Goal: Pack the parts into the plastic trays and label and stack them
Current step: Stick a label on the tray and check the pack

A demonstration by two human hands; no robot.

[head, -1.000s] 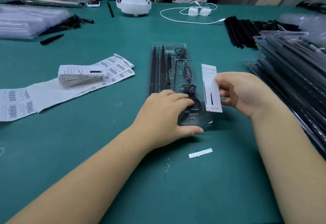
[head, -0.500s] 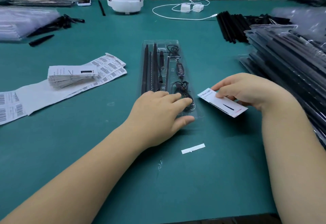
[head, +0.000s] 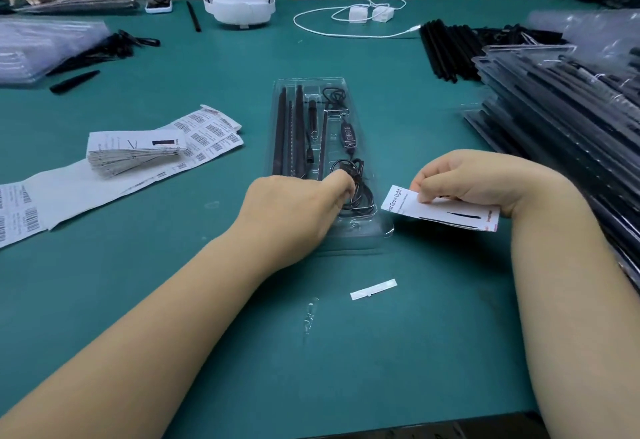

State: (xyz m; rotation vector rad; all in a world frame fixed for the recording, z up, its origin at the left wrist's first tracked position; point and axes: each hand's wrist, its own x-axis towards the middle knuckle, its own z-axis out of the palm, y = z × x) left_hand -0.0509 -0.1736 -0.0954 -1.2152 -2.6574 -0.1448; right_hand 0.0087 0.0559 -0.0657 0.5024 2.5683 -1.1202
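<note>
Green counter; stack of packed trays at right edge. Clear plastic tray at ctr w/ black rods in left slots, coiled cable at near end. Left hand w/ fingers curled, pressing on cable. Right hand pinches white card just right of tray. Small white strip nearer.

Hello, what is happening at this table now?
A person is packing a clear plastic tray that holds black rods and a coiled cable. The left hand presses on the cable end of the tray, while the right hand pinches a white printed card beside it. Filled trays are stacked on the right.
</note>
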